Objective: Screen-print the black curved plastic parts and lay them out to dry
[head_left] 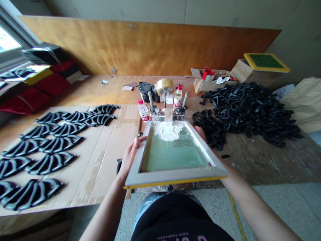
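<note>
Gripping a silkscreen frame [175, 154] with both hands [130, 154], black parts [247, 113] heaped beside

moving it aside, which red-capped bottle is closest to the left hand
The plastic bottle standing left of the hinge clamp, nearest the left hand on the screen frame; the other bottle stands right of the clamp, farther back.
</note>
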Tool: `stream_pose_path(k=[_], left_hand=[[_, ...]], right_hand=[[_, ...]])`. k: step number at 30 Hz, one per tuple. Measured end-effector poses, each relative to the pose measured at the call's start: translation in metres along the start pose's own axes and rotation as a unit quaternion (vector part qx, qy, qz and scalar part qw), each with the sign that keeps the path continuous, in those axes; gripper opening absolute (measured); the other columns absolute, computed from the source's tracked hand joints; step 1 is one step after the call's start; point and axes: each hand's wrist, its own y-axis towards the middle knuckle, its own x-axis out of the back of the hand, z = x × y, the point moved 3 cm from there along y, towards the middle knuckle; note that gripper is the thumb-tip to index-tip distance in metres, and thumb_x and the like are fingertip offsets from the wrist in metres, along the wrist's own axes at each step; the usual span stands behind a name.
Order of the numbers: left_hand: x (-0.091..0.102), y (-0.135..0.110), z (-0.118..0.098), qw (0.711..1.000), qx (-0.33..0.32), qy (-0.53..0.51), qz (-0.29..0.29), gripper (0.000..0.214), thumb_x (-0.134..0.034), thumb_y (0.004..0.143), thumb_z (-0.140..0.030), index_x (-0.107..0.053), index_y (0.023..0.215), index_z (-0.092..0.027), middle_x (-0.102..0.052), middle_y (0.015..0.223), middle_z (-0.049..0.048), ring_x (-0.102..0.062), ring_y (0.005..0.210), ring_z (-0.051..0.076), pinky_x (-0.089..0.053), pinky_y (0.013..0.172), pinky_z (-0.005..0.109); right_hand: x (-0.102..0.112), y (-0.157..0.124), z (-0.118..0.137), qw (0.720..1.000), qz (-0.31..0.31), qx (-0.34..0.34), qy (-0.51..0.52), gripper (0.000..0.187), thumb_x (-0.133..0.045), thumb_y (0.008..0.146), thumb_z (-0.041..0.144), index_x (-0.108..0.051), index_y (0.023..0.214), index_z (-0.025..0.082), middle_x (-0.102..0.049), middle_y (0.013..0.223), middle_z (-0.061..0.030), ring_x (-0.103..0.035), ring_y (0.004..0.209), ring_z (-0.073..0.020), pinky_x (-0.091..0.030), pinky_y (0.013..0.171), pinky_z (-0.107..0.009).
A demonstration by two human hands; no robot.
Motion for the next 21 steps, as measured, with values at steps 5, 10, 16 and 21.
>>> stream_pose_path(k=[5, 10, 16, 21], left_hand=[[-0.002, -0.009, 0.079, 0.995, 0.094, 0.031, 0.024, 0.074, -0.062, 0.079, -0.06, -0.048, 0.143, -0.025, -0.073, 0.104, 0.0051, -0.067, 0.087, 0.02, -0.051, 0.076, 0.028], [-0.008, -0.002, 0.111, 0.993, 0.086, 0.079, -0.004, 0.067, -0.062, 0.08, -0.053, -0.052, 0.139, -0.024, -0.071, 0.116, 0.0076, -0.066, 0.104, 0.023, -0.05, 0.087, 0.031], [-0.01, -0.003, 0.118, 0.992, 0.087, 0.093, -0.003, 0.063, -0.058, 0.084, -0.052, -0.052, 0.139, -0.022, -0.066, 0.129, 0.009, -0.061, 0.119, 0.026, -0.045, 0.101, 0.036], [-0.011, -0.004, 0.115, 0.993, 0.086, 0.076, 0.0, 0.063, -0.058, 0.084, -0.053, -0.052, 0.139, -0.022, -0.06, 0.137, 0.0087, -0.059, 0.121, 0.025, -0.044, 0.102, 0.035]], right_hand=[[-0.046, 0.044, -0.008, 0.895, 0.223, -0.204, 0.329, 0.053, -0.072, 0.08, 0.017, -0.058, 0.131, 0.015, -0.058, 0.131, -0.0136, -0.056, 0.119, -0.0239, -0.045, 0.103, -0.037], [-0.06, 0.078, 0.05, 0.827, 0.362, -0.107, 0.417, 0.023, -0.067, 0.084, 0.018, -0.063, 0.107, 0.015, -0.064, 0.106, -0.01, -0.055, 0.104, -0.0236, -0.045, 0.094, -0.036], [-0.015, 0.046, 0.067, 0.822, 0.392, 0.001, 0.413, 0.015, -0.053, 0.083, 0.005, -0.063, 0.09, 0.013, -0.064, 0.093, -0.0119, -0.055, 0.092, -0.0235, -0.043, 0.082, -0.034], [0.011, 0.045, 0.051, 0.759, 0.364, 0.11, 0.529, 0.012, -0.058, 0.08, 0.008, -0.063, 0.081, 0.018, -0.063, 0.083, -0.0049, -0.055, 0.084, -0.02, -0.042, 0.075, -0.029]])
